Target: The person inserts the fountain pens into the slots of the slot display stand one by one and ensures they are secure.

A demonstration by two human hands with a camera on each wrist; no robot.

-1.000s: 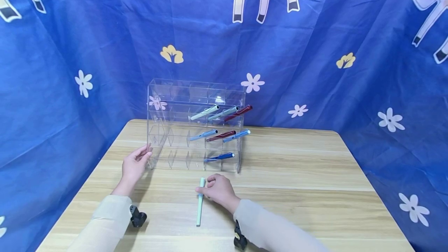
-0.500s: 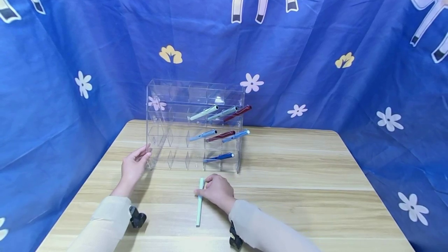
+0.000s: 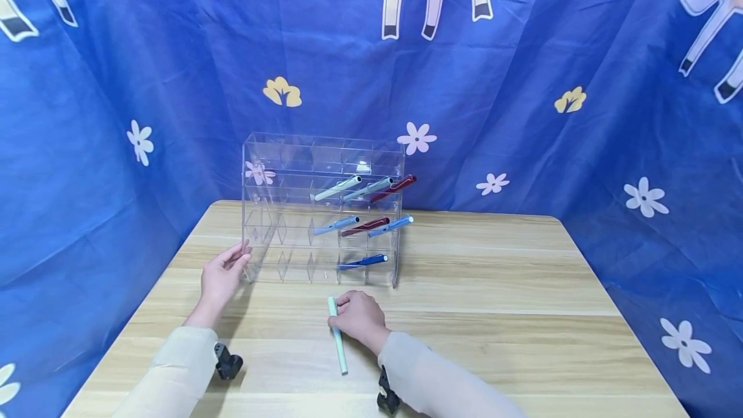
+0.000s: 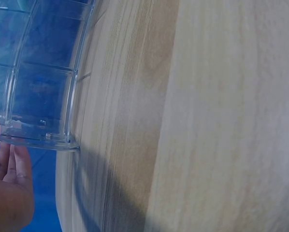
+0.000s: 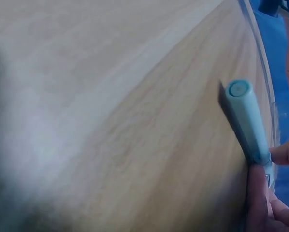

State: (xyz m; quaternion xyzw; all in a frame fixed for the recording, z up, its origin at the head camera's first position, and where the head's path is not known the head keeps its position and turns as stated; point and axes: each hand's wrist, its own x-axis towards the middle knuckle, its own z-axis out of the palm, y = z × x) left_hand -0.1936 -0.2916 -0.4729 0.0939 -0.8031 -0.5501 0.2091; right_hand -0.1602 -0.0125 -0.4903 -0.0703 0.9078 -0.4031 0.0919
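Observation:
My left hand (image 3: 222,276) pinches the lower left side panel of a clear acrylic pen rack (image 3: 253,211). In the left wrist view, its thumb and fingers lie on opposite faces of that panel (image 4: 38,143). Just in front of the rack, my right hand (image 3: 362,318) holds a mint green pen (image 3: 340,350) between thumb and fingers. In the right wrist view one round end of the pen (image 5: 251,116) points toward the camera, close over the table; its far part is hidden by the fingers.
Toward the rack's right, pens sit in three rows: mint (image 3: 338,188), grey-blue (image 3: 369,189) and dark red (image 3: 395,188) on top. Below are blue, red and light blue ones, then a dark blue pen (image 3: 364,262). The wooden table (image 3: 493,302) has blue cloth (image 3: 493,115) behind it.
The mint pen has turned in my right hand, its near end swinging to the right and its far end slightly left. My left hand stays on the rack.

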